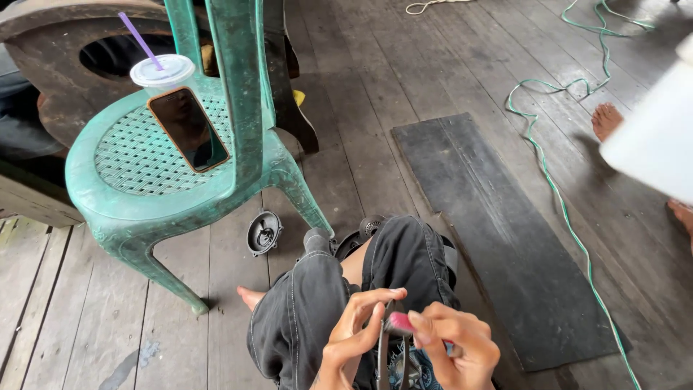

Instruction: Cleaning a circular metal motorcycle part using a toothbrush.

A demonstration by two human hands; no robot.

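Head cam, looking straight down at the lap. Both hands sit low in the middle of the shot, over the knees in dark grey trousers (339, 289).

The left hand (354, 332) comes up from the bottom edge with the wrist bent, fingers curled narrow and pinching the rim of a dark metal ring-shaped part (382, 354) that stands upright between the two hands. Thumb on the near side, fingertips hooked over the top.

The right hand (455, 343) comes in from the right with knuckles up, fingers closed around a small tool with a pink-red handle (399, 323). Its tip end is right against the top of the metal ring, touching or just about, hard to tell. So both hands are closed on something, neither is spread.

Around them: a green plastic chair (144, 195) stands to the left on the wooden plank floor (375, 87), with a phone (189, 128) lying flat on the seat and a plastic cup with a purple straw (162, 72) behind it. A small round black speaker-like part (263, 232) lies on the floor by the chair leg. A long black mat (498, 238) lies to the right, a green cord (556, 195) snakes along past it, and somebody else's bare foot (608, 120) shows at the right edge.
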